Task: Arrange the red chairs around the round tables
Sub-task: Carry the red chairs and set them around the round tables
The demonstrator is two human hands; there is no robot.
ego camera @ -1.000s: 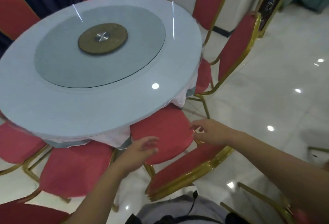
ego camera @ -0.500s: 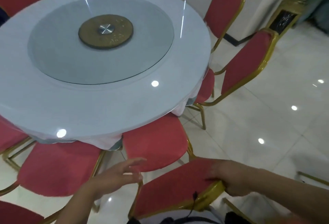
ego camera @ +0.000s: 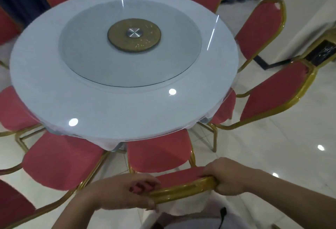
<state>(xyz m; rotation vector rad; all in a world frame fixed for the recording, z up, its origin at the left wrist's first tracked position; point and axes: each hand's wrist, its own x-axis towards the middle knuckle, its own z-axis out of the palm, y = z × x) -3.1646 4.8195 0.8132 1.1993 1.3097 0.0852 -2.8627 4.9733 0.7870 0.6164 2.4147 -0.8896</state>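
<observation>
A red chair [ego camera: 160,153] with a gold frame stands directly in front of me, its seat partly tucked under the round white table [ego camera: 127,108]. My left hand [ego camera: 125,192] grips the left end of its gold top rail [ego camera: 183,189]. My right hand [ego camera: 227,176] grips the right end of the same rail. The chair's backrest is seen nearly edge-on from above. Several more red chairs ring the table, one [ego camera: 60,157] close on the left and one [ego camera: 276,90] on the right.
A glass turntable [ego camera: 91,50] with a brass hub [ego camera: 134,34] sits on the table. Glossy white floor tiles [ego camera: 272,156] spread to the right. A white wall [ego camera: 300,10] and a black-and-gold stand [ego camera: 320,52] are at the far right. Dark blue curtains hang behind the table.
My left hand, which was hovering open, has closed on the top rail. My right hand kept its hold. The chair has been pushed further in, and my view has swung left over the table.
</observation>
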